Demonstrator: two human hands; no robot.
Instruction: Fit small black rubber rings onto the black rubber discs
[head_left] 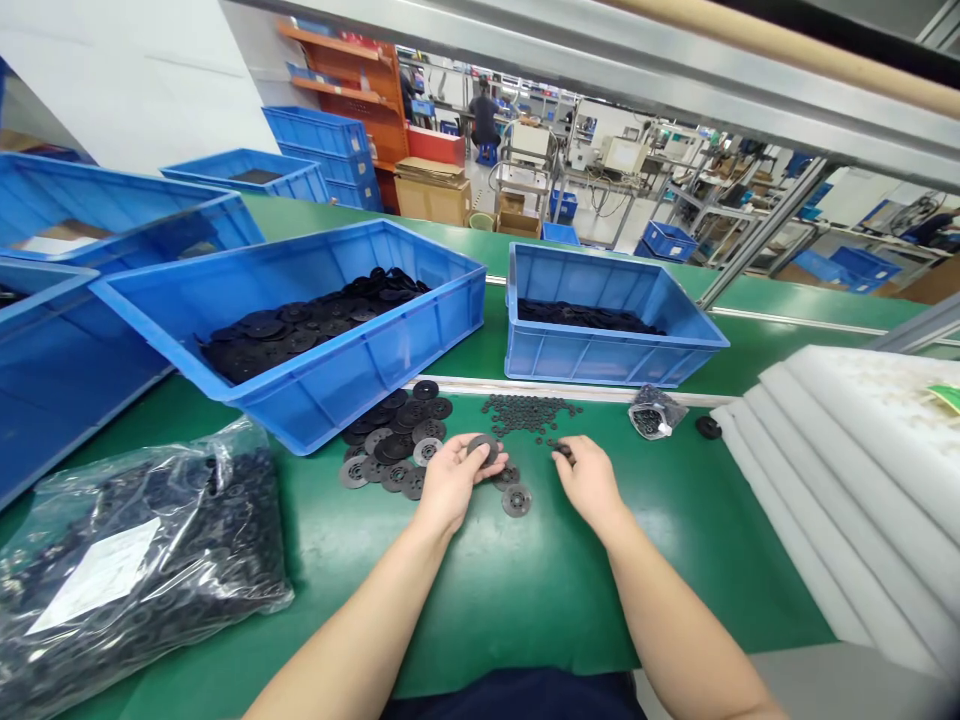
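My left hand (452, 482) grips a round black disc (484, 450) between thumb and fingers. Just under it, a grey-black disc (516, 500) lies flat on the green table. To its left spreads a loose heap of similar discs (397, 446), some with a slotted centre. My right hand (590, 482) is pinched around a small black part (563, 453), mostly covered by the fingers. Beyond the right fingertips, many small black rings (525, 412) are scattered on the tabletop.
A large blue bin (390, 350) of black discs stands behind the heap, and another blue bin (615, 358) sits behind the rings. At left lies a clear bag (225, 540) of black parts. White foam sheets (825, 480) are stacked at right, near a small bag (654, 412).
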